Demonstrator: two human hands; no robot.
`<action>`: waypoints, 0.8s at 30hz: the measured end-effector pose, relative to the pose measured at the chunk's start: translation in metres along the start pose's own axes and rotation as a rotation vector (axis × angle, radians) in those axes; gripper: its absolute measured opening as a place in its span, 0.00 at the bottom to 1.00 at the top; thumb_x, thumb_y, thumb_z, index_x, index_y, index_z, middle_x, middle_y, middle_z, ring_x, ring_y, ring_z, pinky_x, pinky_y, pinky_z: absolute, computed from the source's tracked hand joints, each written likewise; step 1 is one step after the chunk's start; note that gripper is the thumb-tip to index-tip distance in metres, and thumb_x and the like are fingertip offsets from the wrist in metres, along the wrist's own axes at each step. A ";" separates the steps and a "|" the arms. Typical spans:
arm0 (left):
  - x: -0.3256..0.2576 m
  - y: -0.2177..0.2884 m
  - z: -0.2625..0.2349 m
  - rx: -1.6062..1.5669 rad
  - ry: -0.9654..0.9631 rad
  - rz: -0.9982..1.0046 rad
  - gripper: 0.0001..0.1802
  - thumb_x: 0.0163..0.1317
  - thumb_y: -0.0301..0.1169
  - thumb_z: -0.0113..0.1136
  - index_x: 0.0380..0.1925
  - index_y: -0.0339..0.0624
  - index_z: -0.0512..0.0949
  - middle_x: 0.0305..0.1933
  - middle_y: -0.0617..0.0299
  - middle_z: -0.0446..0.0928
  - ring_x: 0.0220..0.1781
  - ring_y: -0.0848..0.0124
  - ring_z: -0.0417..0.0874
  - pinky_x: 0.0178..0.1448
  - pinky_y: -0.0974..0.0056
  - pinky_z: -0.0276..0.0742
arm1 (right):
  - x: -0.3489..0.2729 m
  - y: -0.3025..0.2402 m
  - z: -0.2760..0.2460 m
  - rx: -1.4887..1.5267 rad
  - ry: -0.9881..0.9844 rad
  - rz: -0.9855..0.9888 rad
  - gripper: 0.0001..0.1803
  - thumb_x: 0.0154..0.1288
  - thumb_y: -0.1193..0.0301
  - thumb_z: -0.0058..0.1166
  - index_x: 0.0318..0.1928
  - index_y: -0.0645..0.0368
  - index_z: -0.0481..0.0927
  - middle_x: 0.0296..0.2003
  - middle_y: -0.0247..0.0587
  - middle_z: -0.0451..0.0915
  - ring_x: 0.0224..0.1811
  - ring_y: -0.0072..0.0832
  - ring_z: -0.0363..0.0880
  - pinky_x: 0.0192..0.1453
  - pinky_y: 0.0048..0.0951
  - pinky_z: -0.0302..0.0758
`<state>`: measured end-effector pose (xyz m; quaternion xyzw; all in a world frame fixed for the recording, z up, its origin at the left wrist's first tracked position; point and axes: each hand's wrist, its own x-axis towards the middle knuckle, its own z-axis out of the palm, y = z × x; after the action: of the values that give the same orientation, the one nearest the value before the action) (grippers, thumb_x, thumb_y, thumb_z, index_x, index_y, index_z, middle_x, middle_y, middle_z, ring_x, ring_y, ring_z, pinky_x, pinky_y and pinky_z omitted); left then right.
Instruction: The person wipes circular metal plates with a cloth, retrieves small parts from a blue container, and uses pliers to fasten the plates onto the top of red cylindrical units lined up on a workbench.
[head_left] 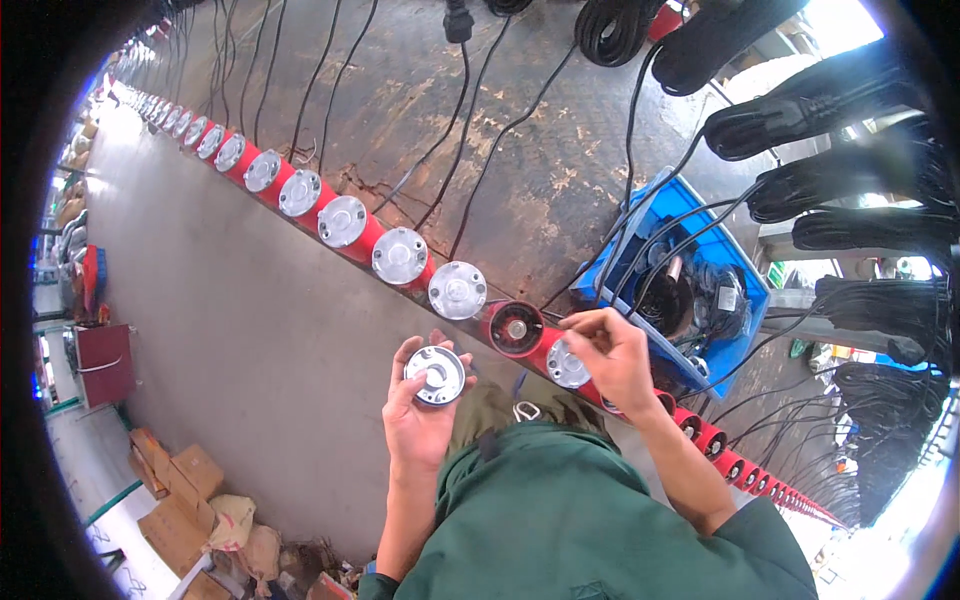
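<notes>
My left hand (418, 415) holds a round silver metal end cap (436, 376) with a dark rim, its fingers around the edge and the thumb over its face. My right hand (612, 362) hovers over the row, thumb and fingertips drawn together; whether something small is between them I cannot make out. Just left of it, a red cylindrical housing (517, 329) stands uncapped, with a dark inside and a metal shaft end in the middle. A silver cap (567, 366) sits on the housing beneath my right hand, partly hidden by the fingers. Another capped housing (458, 291) stands to the left.
The long row of red housings runs from far left to lower right; several on the right (712, 441) lack caps. Black cables cross the worn table (540, 150). A blue crate (735, 345) holds dark parts. Coiled cables (820, 100) hang at right. Cardboard boxes (180, 500) lie lower left.
</notes>
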<state>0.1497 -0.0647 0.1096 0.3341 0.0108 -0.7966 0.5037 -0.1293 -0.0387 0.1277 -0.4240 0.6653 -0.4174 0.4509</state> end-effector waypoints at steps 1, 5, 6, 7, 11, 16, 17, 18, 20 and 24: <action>0.000 -0.001 -0.001 -0.001 0.008 0.001 0.28 0.70 0.24 0.55 0.70 0.46 0.71 0.69 0.44 0.76 0.68 0.39 0.81 0.65 0.37 0.86 | 0.005 0.000 0.011 -0.046 -0.018 -0.096 0.03 0.73 0.82 0.63 0.43 0.68 0.82 0.50 0.47 0.90 0.43 0.26 0.89 0.48 0.30 0.86; -0.001 -0.005 -0.006 -0.026 0.009 0.013 0.27 0.70 0.23 0.54 0.70 0.45 0.71 0.70 0.45 0.76 0.68 0.39 0.82 0.63 0.37 0.88 | 0.027 0.006 0.030 -0.410 -0.097 -0.448 0.06 0.66 0.81 0.68 0.40 0.66 0.83 0.49 0.47 0.87 0.41 0.39 0.89 0.46 0.34 0.86; -0.001 -0.005 -0.007 -0.014 0.020 0.014 0.27 0.71 0.25 0.54 0.70 0.46 0.71 0.69 0.43 0.77 0.67 0.39 0.82 0.64 0.37 0.86 | 0.031 0.008 0.032 -0.447 -0.121 -0.519 0.06 0.64 0.80 0.68 0.40 0.65 0.83 0.50 0.46 0.87 0.41 0.41 0.88 0.47 0.36 0.86; -0.002 -0.006 -0.009 -0.003 0.018 0.018 0.27 0.72 0.26 0.54 0.71 0.47 0.70 0.68 0.42 0.78 0.67 0.39 0.83 0.65 0.37 0.85 | 0.035 0.010 0.032 -0.507 -0.158 -0.574 0.07 0.63 0.80 0.69 0.40 0.64 0.84 0.50 0.45 0.87 0.42 0.41 0.87 0.48 0.37 0.85; -0.006 -0.007 -0.013 -0.004 0.021 0.041 0.26 0.73 0.27 0.54 0.71 0.48 0.69 0.66 0.40 0.79 0.66 0.39 0.83 0.66 0.36 0.84 | 0.044 0.014 0.031 -0.638 -0.260 -0.712 0.11 0.57 0.77 0.72 0.40 0.60 0.85 0.49 0.43 0.88 0.45 0.42 0.84 0.52 0.40 0.83; -0.008 -0.011 -0.013 -0.014 0.038 0.060 0.26 0.72 0.27 0.55 0.71 0.49 0.70 0.66 0.40 0.79 0.66 0.39 0.83 0.64 0.36 0.85 | 0.049 0.016 0.029 -0.625 -0.273 -0.742 0.15 0.55 0.75 0.73 0.44 0.58 0.85 0.45 0.42 0.88 0.45 0.42 0.84 0.53 0.41 0.82; -0.009 -0.012 -0.012 -0.013 0.039 0.065 0.26 0.72 0.27 0.55 0.71 0.49 0.70 0.66 0.40 0.79 0.66 0.39 0.83 0.64 0.36 0.86 | 0.049 0.017 0.029 -0.605 -0.270 -0.734 0.16 0.55 0.75 0.72 0.44 0.58 0.85 0.45 0.41 0.88 0.46 0.43 0.84 0.53 0.41 0.82; -0.010 -0.013 -0.012 -0.028 0.040 0.067 0.27 0.72 0.26 0.55 0.71 0.48 0.70 0.66 0.41 0.79 0.66 0.40 0.83 0.64 0.36 0.86 | 0.050 0.017 0.029 -0.583 -0.273 -0.721 0.16 0.55 0.75 0.72 0.45 0.58 0.85 0.44 0.41 0.88 0.46 0.43 0.84 0.53 0.42 0.81; -0.013 -0.015 -0.011 -0.049 0.045 0.070 0.28 0.70 0.24 0.55 0.71 0.46 0.70 0.66 0.42 0.79 0.66 0.41 0.84 0.63 0.37 0.87 | 0.051 0.018 0.028 -0.562 -0.260 -0.716 0.17 0.55 0.75 0.74 0.46 0.59 0.86 0.44 0.43 0.89 0.45 0.43 0.85 0.53 0.41 0.82; -0.016 -0.021 -0.008 -0.060 0.048 0.086 0.28 0.70 0.24 0.56 0.71 0.46 0.70 0.66 0.42 0.79 0.66 0.41 0.84 0.64 0.37 0.86 | 0.053 0.019 0.025 -0.522 -0.269 -0.717 0.19 0.56 0.75 0.76 0.48 0.60 0.86 0.44 0.45 0.89 0.44 0.44 0.86 0.51 0.41 0.83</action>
<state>0.1416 -0.0392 0.1051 0.3381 0.0328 -0.7652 0.5469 -0.1214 -0.0877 0.0905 -0.7771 0.4952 -0.3067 0.2383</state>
